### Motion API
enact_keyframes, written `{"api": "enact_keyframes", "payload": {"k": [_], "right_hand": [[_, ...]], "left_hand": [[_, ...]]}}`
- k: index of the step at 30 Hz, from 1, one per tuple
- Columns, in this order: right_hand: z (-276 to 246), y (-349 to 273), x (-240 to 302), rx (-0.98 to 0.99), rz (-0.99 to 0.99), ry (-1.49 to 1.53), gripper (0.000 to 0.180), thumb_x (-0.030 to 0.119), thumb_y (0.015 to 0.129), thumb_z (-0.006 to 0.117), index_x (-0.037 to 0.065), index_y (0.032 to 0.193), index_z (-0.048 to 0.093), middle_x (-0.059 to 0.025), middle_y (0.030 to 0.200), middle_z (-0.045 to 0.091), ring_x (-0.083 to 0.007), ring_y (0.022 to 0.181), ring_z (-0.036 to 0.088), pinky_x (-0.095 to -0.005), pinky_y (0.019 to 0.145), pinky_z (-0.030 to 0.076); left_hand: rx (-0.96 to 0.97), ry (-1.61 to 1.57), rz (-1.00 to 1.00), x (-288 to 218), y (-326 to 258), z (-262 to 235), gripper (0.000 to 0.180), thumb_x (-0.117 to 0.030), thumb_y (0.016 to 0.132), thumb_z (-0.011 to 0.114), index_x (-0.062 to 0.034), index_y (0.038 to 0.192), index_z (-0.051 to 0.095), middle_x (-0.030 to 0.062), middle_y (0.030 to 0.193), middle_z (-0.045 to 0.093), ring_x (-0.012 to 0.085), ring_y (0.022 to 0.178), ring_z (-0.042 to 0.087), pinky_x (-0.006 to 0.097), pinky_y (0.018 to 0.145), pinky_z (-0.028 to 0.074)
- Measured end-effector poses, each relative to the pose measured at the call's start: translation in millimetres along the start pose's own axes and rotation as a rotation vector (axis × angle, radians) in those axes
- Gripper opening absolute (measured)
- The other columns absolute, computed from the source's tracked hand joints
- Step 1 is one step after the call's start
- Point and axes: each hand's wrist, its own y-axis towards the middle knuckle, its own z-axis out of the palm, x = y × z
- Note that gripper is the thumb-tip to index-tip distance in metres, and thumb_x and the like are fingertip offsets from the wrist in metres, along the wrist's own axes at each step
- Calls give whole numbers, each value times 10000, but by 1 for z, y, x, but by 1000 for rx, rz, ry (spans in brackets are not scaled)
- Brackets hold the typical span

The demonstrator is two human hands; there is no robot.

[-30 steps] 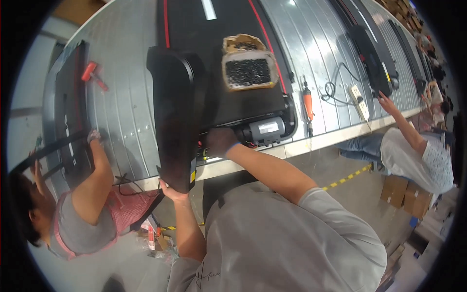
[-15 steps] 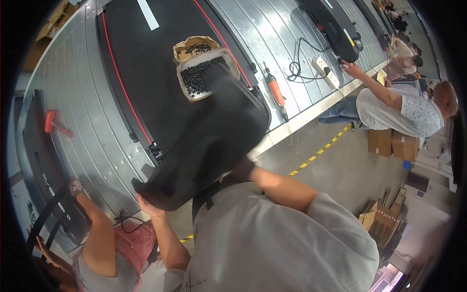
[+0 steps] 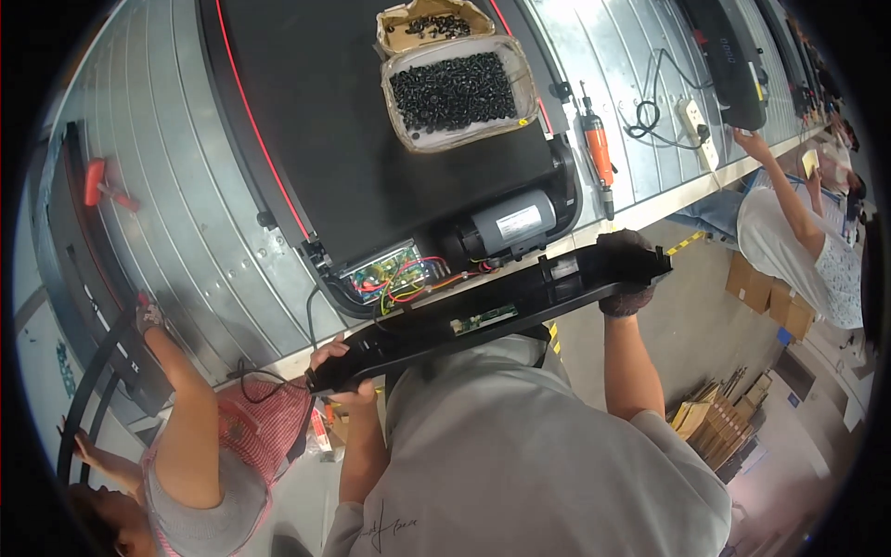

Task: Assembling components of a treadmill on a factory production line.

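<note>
I hold a long black plastic motor cover (image 3: 422, 336) in front of my body, its hollow inner side facing up. My left hand (image 3: 348, 379) grips its left end, fingers on both edges. My right hand (image 3: 627, 299), in a dark glove, is wrapped round its right end. A small green circuit board (image 3: 497, 318) sits inside the cover. Just beyond lies the treadmill (image 3: 362, 176), its end compartment uncovered. It shows a cylindrical motor (image 3: 513, 226), a control board (image 3: 388, 271) and coloured wires (image 3: 436, 283).
On the belt stand a tub of black screws (image 3: 455, 93) and a smaller carton (image 3: 432, 26). An orange electric screwdriver (image 3: 598, 144) and a power strip (image 3: 698, 135) lie to the right. A red-handled tool (image 3: 95, 182) lies left. Co-workers (image 3: 200, 446) are on both sides.
The cover, earlier blurred and tilted across the belt, is now level and close to my body, its inside showing. The motor compartment has come into sight. The view has shifted.
</note>
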Motion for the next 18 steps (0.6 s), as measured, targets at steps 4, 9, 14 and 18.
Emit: {"api": "enact_keyframes", "payload": {"k": [4, 9, 14, 18], "right_hand": [[3, 12, -17, 42, -54, -97, 454, 393, 1058, 412, 6, 1181, 615, -169, 1120, 693, -305, 1016, 678, -437, 932, 558], [-17, 29, -31, -50, -15, -139, 428, 398, 1049, 424, 34, 1141, 629, -152, 1116, 693, -282, 1027, 674, -413, 948, 548], [-8, 28, -32, -2, 79, 91, 538, 549, 1035, 435, 45, 1055, 623, -129, 1017, 649, -304, 938, 625, -466, 927, 507], [15, 31, -33, -68, 96, -270, 519, 518, 1035, 404, 44, 941, 592, -122, 915, 606, -290, 879, 593, -443, 856, 499]], "left_hand": [[-73, 52, -48, 6, 8, 10, 802, -541, 819, 817, -36, 1333, 465, 95, 1000, 530, 223, 908, 540, 463, 924, 521], [-197, 21, -118, 5, 9, 29, 738, -495, 777, 792, -51, 1260, 454, 47, 937, 466, 178, 848, 478, 351, 806, 442], [-272, 4, -114, 17, 5, 20, 761, -510, 760, 868, -106, 1258, 459, 24, 945, 483, 152, 824, 493, 317, 790, 445], [-284, -103, -154, 7, 17, 26, 826, -505, 728, 923, -149, 1280, 421, -3, 985, 488, 134, 856, 481, 300, 800, 433]]}}
